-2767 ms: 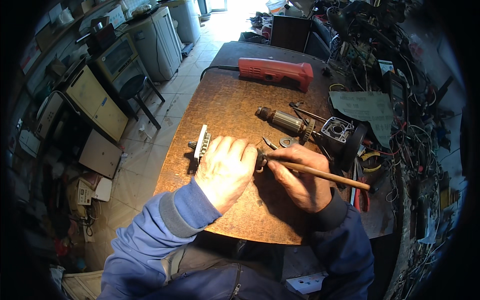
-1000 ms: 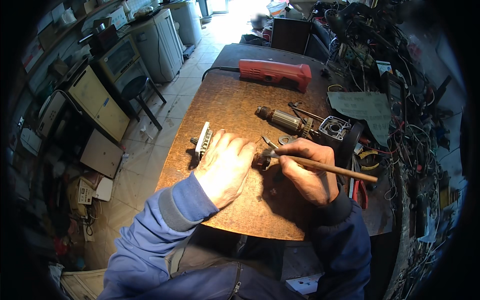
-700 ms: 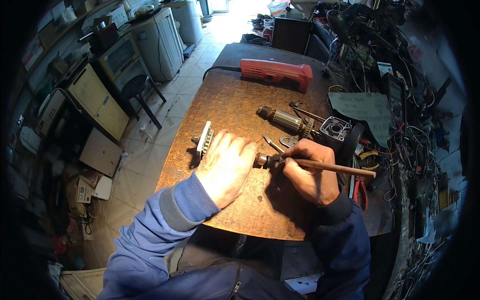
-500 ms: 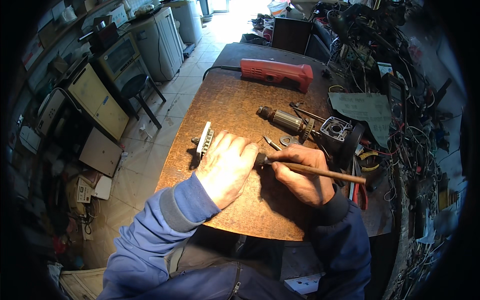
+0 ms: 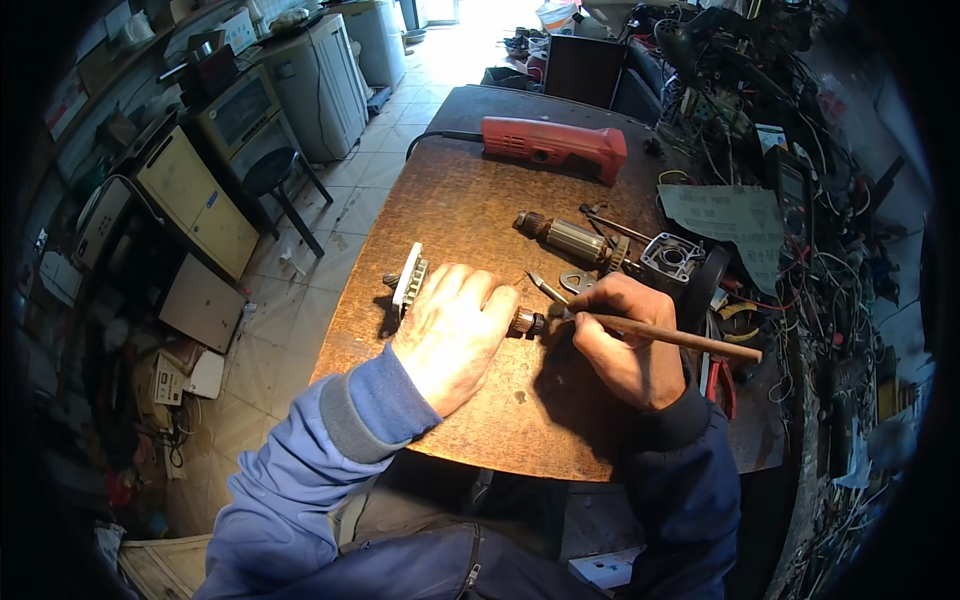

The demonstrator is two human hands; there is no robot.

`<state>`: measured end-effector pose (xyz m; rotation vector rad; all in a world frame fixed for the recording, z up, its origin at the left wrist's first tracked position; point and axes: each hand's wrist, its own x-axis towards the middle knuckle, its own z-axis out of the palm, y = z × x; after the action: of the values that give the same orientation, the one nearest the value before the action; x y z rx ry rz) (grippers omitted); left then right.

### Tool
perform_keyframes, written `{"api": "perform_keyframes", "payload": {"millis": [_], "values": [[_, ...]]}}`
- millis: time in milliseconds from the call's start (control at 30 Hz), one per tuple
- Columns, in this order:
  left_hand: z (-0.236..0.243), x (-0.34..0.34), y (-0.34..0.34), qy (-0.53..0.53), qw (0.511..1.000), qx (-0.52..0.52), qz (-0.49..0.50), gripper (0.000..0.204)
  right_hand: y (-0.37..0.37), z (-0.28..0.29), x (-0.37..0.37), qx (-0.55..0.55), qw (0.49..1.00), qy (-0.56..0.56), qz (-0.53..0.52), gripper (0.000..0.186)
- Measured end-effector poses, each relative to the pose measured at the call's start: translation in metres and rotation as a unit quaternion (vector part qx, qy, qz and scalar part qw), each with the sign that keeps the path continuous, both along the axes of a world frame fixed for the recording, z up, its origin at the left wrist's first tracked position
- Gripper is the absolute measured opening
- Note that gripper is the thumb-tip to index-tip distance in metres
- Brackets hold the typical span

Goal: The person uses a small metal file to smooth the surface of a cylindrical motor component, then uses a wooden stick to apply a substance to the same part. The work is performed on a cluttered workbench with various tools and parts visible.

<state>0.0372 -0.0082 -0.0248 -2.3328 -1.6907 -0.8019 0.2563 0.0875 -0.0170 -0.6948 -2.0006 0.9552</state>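
My left hand (image 5: 455, 320) is closed over a motor armature lying across the wooden bench. Its copper commutator (image 5: 522, 320) sticks out to the right of my fingers, and a pale end plate (image 5: 408, 278) shows on the left; the middle is hidden under my palm. In my right hand (image 5: 632, 345) a slim wooden-handled brush (image 5: 690, 339) is pinched, its dark tip a little right of the commutator and apart from it. A pointed metal tool (image 5: 545, 287) and a flat metal piece (image 5: 577, 281) lie just beyond my right fingers.
A second armature (image 5: 575, 240) lies farther back beside a metal gear housing (image 5: 672, 258). A red power tool body (image 5: 550, 146) rests at the far end. Abrasive paper (image 5: 722, 228), red-handled pliers (image 5: 718, 388) and tangled wires crowd the right side. A black stool (image 5: 270, 173) stands left.
My right hand has moved right with the brush, whose tip has come away from the commutator, now uncovered. My left hand has stayed in place.
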Motion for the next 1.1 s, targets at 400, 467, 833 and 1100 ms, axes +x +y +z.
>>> {"api": "perform_keyframes", "payload": {"millis": [400,467,833,1100], "values": [[0.001,0.001,0.000,-0.002,1.000,-0.023,0.012,0.033,-0.001,-0.004,-0.002,0.069,0.994,-0.066,0.059,0.018],[0.000,0.001,0.000,-0.004,1.000,-0.022,0.013,0.033,0.000,-0.004,-0.001,0.065,0.995,-0.058,0.047,0.017],[-0.003,0.001,0.001,0.008,1.000,-0.019,0.014,0.034,0.000,-0.008,-0.004,0.074,0.994,-0.053,0.057,0.015],[-0.003,0.002,0.001,-0.005,1.000,-0.007,0.008,0.034,-0.001,-0.016,-0.010,0.066,0.995,0.009,0.077,0.017]]}}
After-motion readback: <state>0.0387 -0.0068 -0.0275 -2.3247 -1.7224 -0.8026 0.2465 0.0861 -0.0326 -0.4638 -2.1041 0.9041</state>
